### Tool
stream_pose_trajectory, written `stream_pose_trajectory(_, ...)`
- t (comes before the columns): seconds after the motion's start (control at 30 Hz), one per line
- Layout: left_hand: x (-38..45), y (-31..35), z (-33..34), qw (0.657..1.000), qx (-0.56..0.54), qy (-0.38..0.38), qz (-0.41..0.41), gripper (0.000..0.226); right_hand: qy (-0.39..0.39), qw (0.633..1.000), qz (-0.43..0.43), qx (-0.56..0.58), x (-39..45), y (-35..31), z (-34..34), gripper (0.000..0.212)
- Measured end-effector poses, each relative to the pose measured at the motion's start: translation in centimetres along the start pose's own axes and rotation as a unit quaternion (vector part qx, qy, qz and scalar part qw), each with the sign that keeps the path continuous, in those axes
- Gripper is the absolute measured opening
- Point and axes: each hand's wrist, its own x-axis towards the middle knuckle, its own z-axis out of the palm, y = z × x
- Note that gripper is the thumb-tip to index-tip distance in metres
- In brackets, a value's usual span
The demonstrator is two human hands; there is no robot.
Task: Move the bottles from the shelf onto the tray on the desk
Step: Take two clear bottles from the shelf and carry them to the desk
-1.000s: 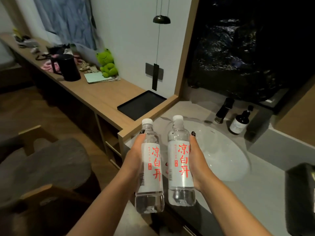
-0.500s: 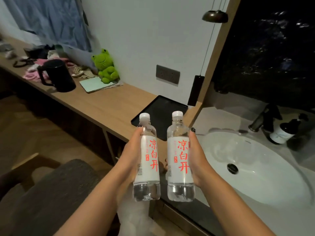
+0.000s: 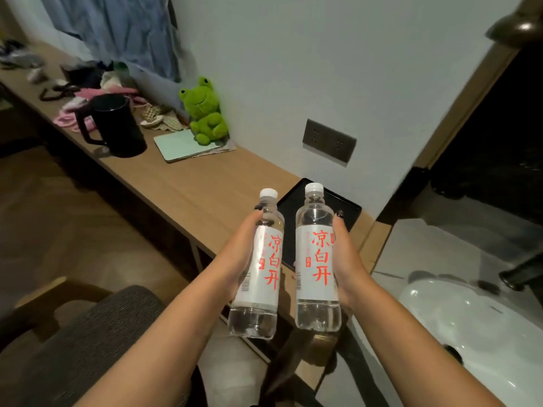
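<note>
I hold two clear water bottles with white caps and white labels printed in red. My left hand (image 3: 238,257) grips the left bottle (image 3: 261,271) round its body. The right bottle (image 3: 317,265) stands upright in the grip of my right hand (image 3: 346,259). Both bottles hang in the air at the near edge of the wooden desk (image 3: 205,189). Behind them a black tray (image 3: 349,208) lies on the desk against the wall, partly hidden by the bottles.
Further left on the desk stand a black jug (image 3: 114,127), a green frog plush (image 3: 205,113), a pale green notebook (image 3: 182,145) and scattered clothes. A white washbasin (image 3: 470,327) lies at the right. A grey chair (image 3: 82,342) sits at the lower left.
The view has swung left and closer to the desk. Both hands have carried the bottles from over the basin's edge to the desk, in front of the tray.
</note>
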Motion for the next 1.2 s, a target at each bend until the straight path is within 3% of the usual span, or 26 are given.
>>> stream_pose_trajectory(0.2,3.1,3.8,-0.7,0.999,-0.033,-0.011,0.016,0.049,-0.034,0.999,-0.014,0.012,2.7,-3.8,0.8,0.060)
stream_pose_trajectory(0.3,4.8,5.5,-1.3,0.999,-0.005,0.002,0.033,0.057,-0.028,0.999,-0.025,-0.016,4.0,-5.2,1.1,0.058)
stream_pose_trajectory(0.4,7.1,7.0,-2.5,0.998,0.036,0.022,0.048,0.063,0.001,0.999,-0.041,-0.029,5.8,-6.2,1.5,0.050)
stream_pose_trajectory(0.7,19.3,7.7,-7.6,0.994,-0.029,0.109,0.013,0.068,0.107,0.993,-0.040,-0.024,14.6,-8.3,3.1,0.039)
stream_pose_trajectory(1.0,31.6,12.6,-12.0,0.993,0.022,0.116,0.000,0.041,0.219,0.975,-0.037,-0.016,26.3,-10.6,8.1,0.021)
stream_pose_trajectory(1.07,33.6,13.7,-12.9,0.994,0.027,0.103,0.009,0.033,0.244,0.969,-0.035,0.007,28.9,-11.0,9.2,0.025)
stream_pose_trajectory(1.2,37.1,15.4,-14.0,0.994,0.047,0.098,0.005,0.041,0.283,0.958,-0.030,0.043,33.5,-12.1,11.4,0.040)
